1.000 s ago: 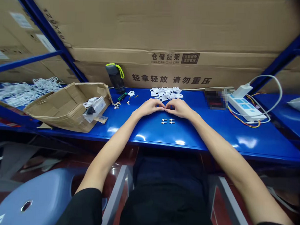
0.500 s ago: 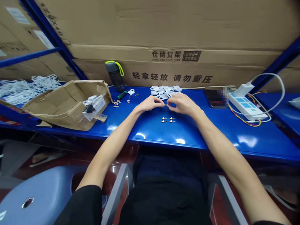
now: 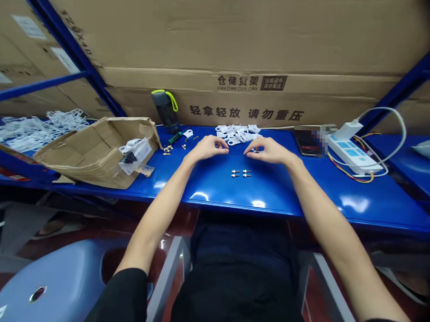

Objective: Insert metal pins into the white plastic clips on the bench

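Head view: far out to the left of both hands is a heap of white cords (image 3: 41, 129). Next comes a big brown box (image 3: 93, 167), open, w/ bits in it, also well left of the grip. A dark bottle (image 3: 165, 112) w/ a yellow strap stands back behind the left hand (image 3: 208, 148), on its left side, w/ a green tool (image 3: 174, 138) by its foot. Some tiny bits (image 3: 167, 151) lie left of that hand too.

The left hand is bent round, thumb near its finger; can't tell if it's got a tiny thing in it. Just past the hands, in the mid., is a pile of white pieces (image 3: 237, 133). Four small pins (image 3: 246, 175) lie on the blue table (image 3: 214, 187) btwn the two hands, but nearer the body, w/ no hand on them. The right hand (image 3: 268, 150) is curled, thumb close to its fingers; tiny specks show there, but can't tell if it holds them. Right of it are a dark phone (image 3: 304, 140) and then a white power strip (image 3: 354, 155).

One sec. ago the fingertips met in the mid.; now they're apart, w/ blue showing btwn. The pins haven't moved.
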Demonstrator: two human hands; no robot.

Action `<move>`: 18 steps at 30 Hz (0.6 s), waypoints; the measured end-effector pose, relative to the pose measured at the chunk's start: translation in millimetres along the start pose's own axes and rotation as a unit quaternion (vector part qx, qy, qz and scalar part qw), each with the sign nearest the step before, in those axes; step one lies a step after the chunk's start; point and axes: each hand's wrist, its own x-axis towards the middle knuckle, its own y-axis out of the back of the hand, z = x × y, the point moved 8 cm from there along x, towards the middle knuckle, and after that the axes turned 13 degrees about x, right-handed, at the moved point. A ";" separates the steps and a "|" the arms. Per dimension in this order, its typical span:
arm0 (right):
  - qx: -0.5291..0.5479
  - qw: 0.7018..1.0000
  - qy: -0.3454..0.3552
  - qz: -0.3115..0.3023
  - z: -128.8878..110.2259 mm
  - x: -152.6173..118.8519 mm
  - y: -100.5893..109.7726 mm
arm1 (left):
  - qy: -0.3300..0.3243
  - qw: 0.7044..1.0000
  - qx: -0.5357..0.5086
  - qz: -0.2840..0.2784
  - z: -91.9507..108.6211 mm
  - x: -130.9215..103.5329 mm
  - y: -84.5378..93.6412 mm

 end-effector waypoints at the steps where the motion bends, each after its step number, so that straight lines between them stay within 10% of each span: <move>1: 0.037 0.999 -0.007 -0.027 -4.5 1.3 -8.1 | -0.020 0.999 -0.028 -0.023 6.7 -0.9 -2.7; 8: 0.118 0.979 -0.064 -0.153 -9.7 3.3 -41.7 | -0.098 0.968 -0.104 -0.206 44.7 -16.5 -29.6; 18: 0.093 0.978 -0.099 -0.157 9.2 -2.8 -32.1 | -0.102 0.984 -0.030 -0.142 41.8 -11.1 -29.6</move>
